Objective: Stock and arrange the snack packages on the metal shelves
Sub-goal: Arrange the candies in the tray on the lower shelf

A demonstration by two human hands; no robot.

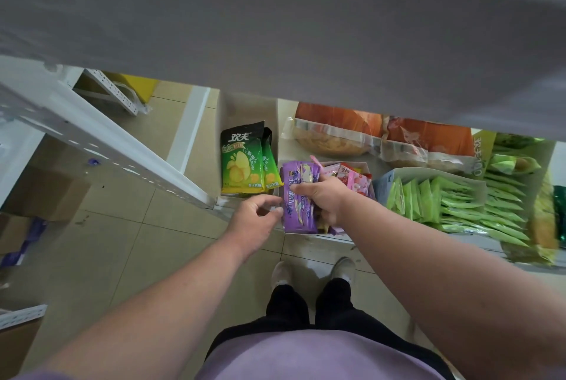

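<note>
- Left edge of the frame: cardboard boxes [46, 193] sit on the floor beside the white shelf upright [101, 147]; I'd judge more stock may be waiting there, though their contents are hidden.
- Centre left: green chip bags [243, 162] already stand upright on the low shelf [471, 243].
- Centre: the left hand [254, 220], fingers loosely curled and holding nothing, hovers just beside the purple snack packets [298, 199].
- Just right of centre: the right hand [324, 199] grips that purple bundle, upright in a white display box [309, 231] with pink packets [352, 179] behind; this step looks unfinished.
- Right: light green sachets [453, 199] and orange bags [422, 141] already fill the shelf.
</note>
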